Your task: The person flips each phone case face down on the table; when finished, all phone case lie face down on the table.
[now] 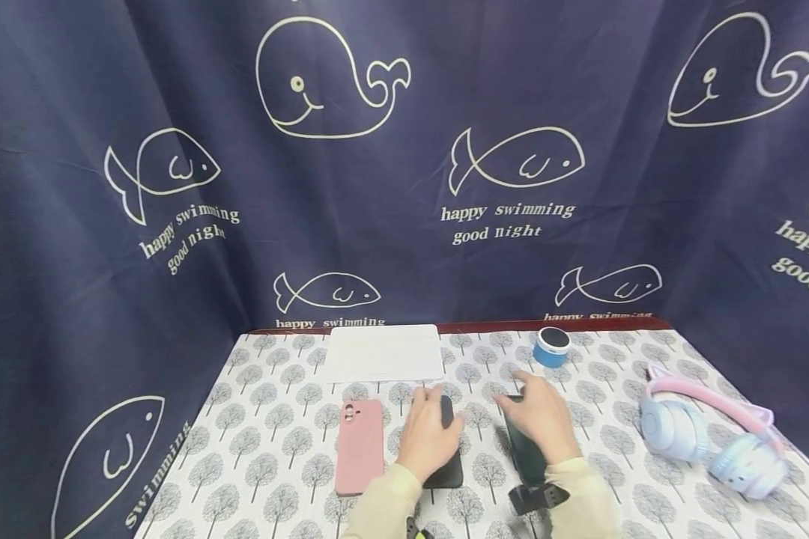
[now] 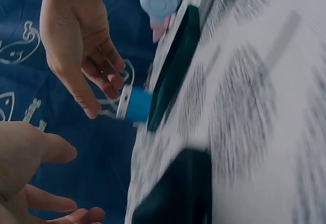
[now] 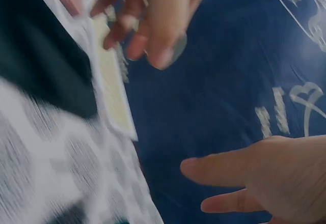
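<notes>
Above a black phone case near the middle of the table hovers my left hand, fingers spread and thumb apart. To its right, my right hand is over a dark green phone case, fingers loosely bent with nothing between them. Both wrist views show a gap between the hands and the cases; the green case lies on the cloth in the left wrist view. A pink phone case with camera openings lies left of the black one. Whether phones sit inside the cases, I cannot tell.
A white flat board-like object lies at the table's back. Behind the right hand stands a small blue round speaker. Pink and light-blue cat-ear headphones rest at the right. A navy curtain hangs behind the tree-patterned tablecloth.
</notes>
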`<state>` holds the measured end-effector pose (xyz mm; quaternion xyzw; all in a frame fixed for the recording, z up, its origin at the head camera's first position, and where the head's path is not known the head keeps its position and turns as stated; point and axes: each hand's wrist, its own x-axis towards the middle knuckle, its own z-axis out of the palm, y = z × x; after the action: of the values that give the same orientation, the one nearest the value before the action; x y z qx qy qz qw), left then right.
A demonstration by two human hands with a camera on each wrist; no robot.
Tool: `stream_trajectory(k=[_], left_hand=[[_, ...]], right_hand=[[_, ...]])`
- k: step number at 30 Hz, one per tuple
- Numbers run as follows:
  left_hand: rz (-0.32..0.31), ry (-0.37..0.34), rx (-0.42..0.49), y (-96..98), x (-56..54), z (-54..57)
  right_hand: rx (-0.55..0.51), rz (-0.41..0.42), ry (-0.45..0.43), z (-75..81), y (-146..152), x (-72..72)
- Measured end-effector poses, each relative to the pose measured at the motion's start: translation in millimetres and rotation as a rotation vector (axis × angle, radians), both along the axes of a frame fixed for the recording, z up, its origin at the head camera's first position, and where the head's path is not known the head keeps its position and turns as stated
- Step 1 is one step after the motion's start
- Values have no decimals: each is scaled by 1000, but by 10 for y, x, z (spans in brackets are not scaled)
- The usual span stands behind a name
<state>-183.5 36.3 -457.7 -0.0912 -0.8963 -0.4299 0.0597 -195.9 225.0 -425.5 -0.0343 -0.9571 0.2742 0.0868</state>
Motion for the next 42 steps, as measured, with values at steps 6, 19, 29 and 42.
stream_trajectory(k=[6, 19, 29, 42], left_hand=[[-124, -7, -58, 448, -7, -58], [-133, 41, -127, 847, -31, -335], [-118, 28, -225, 913, 5, -371], [-168, -51, -106, 861, -97, -419]], right_hand=[[25, -102, -49, -15, 441, 35], [35, -127, -199, -227, 521, 41], [-19, -122, -180, -285, 462, 46], [-26, -95, -162, -302, 450, 12]])
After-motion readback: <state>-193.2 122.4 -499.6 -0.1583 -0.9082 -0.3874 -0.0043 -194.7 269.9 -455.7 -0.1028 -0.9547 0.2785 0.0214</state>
